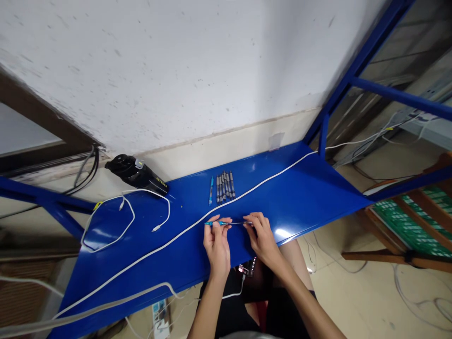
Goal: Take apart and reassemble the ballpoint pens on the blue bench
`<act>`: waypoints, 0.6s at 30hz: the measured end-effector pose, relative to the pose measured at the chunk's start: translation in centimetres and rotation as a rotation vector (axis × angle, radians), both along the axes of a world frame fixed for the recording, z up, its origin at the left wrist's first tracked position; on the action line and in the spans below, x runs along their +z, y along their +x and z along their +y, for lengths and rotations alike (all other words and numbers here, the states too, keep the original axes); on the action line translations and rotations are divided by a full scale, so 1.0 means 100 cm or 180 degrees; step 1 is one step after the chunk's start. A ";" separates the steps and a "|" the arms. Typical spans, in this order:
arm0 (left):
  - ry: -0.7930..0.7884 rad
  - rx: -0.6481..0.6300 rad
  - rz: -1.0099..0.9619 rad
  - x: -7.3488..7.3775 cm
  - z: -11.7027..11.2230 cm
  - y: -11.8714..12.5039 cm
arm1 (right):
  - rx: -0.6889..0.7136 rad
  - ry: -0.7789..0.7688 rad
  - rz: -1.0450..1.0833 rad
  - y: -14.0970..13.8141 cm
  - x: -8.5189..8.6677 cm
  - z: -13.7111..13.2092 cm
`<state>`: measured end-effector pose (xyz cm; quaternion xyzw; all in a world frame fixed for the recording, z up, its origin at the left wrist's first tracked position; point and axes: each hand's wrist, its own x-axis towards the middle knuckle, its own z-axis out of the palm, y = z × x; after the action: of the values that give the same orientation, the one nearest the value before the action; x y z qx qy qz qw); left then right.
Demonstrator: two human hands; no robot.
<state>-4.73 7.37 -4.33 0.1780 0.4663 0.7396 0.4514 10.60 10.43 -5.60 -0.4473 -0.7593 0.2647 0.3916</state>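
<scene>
Just above the front part of the blue table, my left hand (217, 245) is closed around a light-blue pen barrel (213, 223), held lengthwise. From the barrel a thin, straight rod like a pen refill (237, 222) runs to the right. My right hand (260, 234) pinches the far end of this refill, and its fingers hide the tip. Beyond both hands, a blue pen (211, 190) lies on the table beside a row of several grey see-through pens (225, 186).
A white cable (187, 229) crosses the blue table (300, 188) diagonally, between my hands and the row of pens. At the left, a black bottle (141, 175) lies near the wall by a looped white charging cable (132, 212). Blue metal posts (323, 136) border the right end.
</scene>
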 end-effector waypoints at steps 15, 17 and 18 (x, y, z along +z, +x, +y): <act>-0.0224 -0.1109 0.1240 0.008 -0.007 0.004 | 0.0399 -0.0126 0.0823 0.005 0.001 0.000; -0.0206 -0.1139 0.1285 0.009 -0.006 0.004 | 0.0437 -0.0206 0.0880 0.007 0.003 -0.001; -0.0197 -0.1138 0.1309 0.008 -0.006 0.003 | 0.0447 -0.0238 0.0895 0.008 0.004 -0.001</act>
<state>-4.39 6.78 -3.50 0.3900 0.5317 0.5819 0.4759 11.41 10.28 -5.24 -0.3659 -0.7161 0.3795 0.4576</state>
